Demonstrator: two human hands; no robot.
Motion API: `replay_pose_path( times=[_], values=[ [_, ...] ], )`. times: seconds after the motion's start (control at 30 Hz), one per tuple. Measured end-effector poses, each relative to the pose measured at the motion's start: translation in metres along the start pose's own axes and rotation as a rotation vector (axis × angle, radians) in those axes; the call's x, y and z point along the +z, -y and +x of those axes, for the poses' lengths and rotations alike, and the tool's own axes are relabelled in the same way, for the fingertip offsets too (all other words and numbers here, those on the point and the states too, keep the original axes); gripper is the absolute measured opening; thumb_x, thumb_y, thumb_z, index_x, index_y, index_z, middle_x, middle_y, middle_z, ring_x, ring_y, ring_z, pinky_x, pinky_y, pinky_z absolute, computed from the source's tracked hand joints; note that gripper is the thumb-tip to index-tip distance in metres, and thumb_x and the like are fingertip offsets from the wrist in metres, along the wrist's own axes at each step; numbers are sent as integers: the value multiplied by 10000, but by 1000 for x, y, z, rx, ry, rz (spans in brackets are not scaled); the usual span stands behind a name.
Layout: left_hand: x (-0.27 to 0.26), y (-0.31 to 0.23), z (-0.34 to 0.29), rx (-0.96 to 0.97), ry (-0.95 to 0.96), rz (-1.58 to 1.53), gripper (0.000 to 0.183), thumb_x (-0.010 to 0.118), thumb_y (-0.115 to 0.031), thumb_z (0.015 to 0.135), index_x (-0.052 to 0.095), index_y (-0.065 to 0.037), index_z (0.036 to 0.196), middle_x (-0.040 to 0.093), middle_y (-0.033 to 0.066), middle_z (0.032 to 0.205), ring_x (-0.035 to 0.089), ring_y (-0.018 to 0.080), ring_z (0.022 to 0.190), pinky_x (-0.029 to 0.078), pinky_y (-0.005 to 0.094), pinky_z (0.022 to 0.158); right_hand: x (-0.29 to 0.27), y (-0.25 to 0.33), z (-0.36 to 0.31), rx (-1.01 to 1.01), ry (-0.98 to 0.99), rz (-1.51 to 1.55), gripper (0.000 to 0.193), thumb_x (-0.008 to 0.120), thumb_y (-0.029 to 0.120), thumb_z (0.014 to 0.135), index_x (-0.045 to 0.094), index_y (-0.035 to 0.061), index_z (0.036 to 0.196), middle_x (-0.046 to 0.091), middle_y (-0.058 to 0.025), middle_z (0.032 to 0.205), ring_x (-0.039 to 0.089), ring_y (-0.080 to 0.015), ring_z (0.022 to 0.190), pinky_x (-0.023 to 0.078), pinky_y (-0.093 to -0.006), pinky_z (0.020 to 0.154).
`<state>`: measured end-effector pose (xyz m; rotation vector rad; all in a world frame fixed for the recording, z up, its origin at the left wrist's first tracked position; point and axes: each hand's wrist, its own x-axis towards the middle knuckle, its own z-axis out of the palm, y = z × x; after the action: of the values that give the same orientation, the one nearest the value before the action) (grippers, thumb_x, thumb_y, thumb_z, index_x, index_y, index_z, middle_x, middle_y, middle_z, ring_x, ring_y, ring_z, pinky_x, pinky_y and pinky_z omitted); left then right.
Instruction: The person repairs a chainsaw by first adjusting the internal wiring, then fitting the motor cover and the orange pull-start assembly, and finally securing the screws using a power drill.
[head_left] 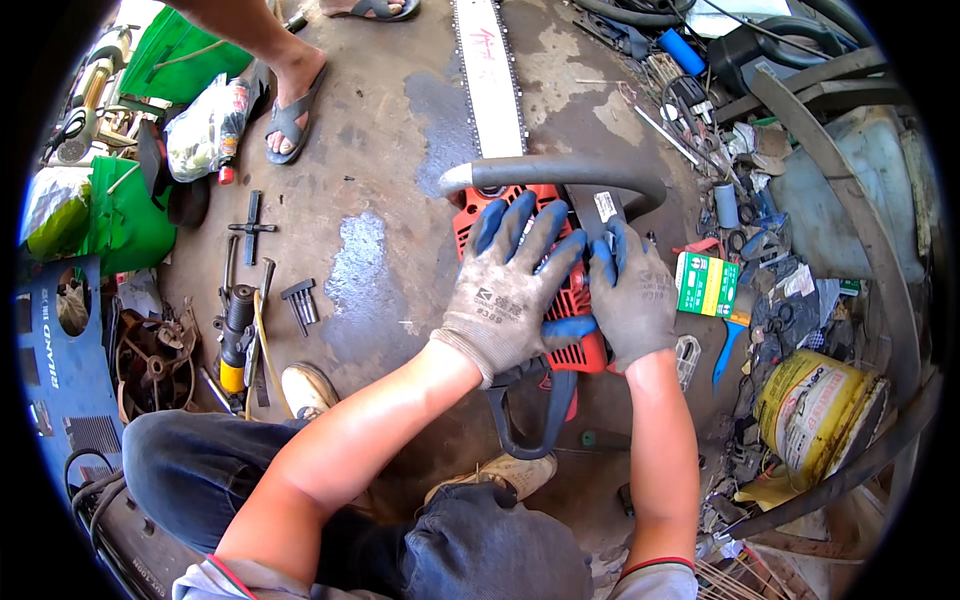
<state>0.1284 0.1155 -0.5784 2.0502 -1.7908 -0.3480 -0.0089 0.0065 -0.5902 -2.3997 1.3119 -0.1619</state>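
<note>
A red chainsaw [580, 352] lies on the floor before me, its long guide bar [492, 85] with chain pointing away. Across its front arches a grey tubular handle [575, 172]; the black rear handle [530, 440] points toward me. Both my hands wear grey gloves with blue fingertips. My left hand [515, 275] spans the top of the red housing, fingers spread over it and thumb along the right. Against the saw's right side my right hand [632, 295] is closed, its fingers bent and close together. Anything small under its fingertips is hidden.
Left of the saw lie a T-shaped wrench [253, 228], black bolts [300, 305] and a power tool [237, 330]. A green-and-yellow box [706, 284], blue brush [728, 350] and yellow bucket [815, 415] stand amid clutter at right. Another person's sandalled foot [292, 110] is beyond, left.
</note>
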Motion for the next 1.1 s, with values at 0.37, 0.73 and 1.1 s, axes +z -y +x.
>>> replay_pose_path(
  times=[0.37, 0.73, 1.1],
  values=[
    [-2, -4, 7, 23, 12, 97, 810, 723, -588, 700, 534, -147, 1353, 417, 182, 1451, 361, 440, 1349, 213, 577, 1134, -6, -31, 3, 241, 68, 646, 382, 661, 211, 848, 609, 14, 1171, 653, -228, 1055, 647, -378, 965, 510, -441, 837],
    [5, -1, 15, 31, -160, 82, 392, 636, -200, 852, 618, -131, 1238, 547, 133, 1306, 440, 405, 1268, 310, 526, 1081, 2, -16, -8, 92, 9, 341, 453, 639, 306, 856, 572, 8, 1191, 648, -247, 1020, 649, -394, 937, 516, -466, 823],
    [5, 4, 17, 76, -134, 100, 391, 662, -220, 809, 637, -128, 1189, 560, 157, 1284, 450, 432, 1257, 274, 571, 1100, -2, -36, -1, 35, 7, 482, 383, 649, 265, 833, 605, 51, 1148, 644, -219, 974, 647, -388, 901, 514, -460, 813]
  ],
)
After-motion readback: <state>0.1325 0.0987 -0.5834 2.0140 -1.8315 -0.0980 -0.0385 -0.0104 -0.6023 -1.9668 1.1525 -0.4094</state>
